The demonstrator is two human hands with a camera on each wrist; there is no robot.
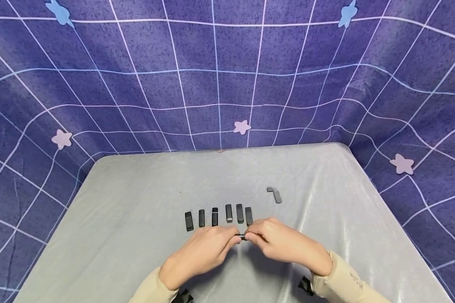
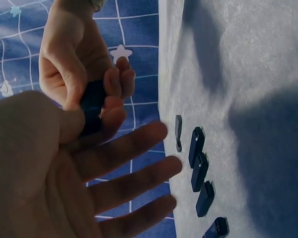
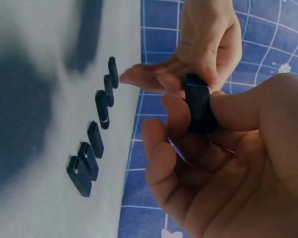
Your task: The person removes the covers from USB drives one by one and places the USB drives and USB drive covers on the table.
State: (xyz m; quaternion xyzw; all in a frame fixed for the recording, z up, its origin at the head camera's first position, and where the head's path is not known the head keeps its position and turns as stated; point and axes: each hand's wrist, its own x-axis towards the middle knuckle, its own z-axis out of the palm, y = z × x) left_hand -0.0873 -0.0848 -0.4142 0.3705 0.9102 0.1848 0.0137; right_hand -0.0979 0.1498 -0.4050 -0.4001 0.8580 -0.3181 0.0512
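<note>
Both hands meet over the near middle of the table and hold one black USB stick (image 1: 243,237) between them. My left hand (image 1: 208,248) pinches one end with thumb and forefinger; its other fingers are spread in the left wrist view. The other end is gripped by my right hand (image 1: 278,240), thumb on one side and curled fingers on the other. In the right wrist view a thin light line crosses the dark stick (image 3: 201,106) near the left hand's end. Fingers cover part of it in every view.
Several dark USB sticks (image 1: 215,216) lie in a row just beyond the hands on the grey-covered table (image 1: 148,185). Farther back to the right lies a grey stick (image 1: 277,196) with a small grey piece (image 1: 270,189) at its end. A blue-purple grid curtain (image 1: 197,88) surrounds the table.
</note>
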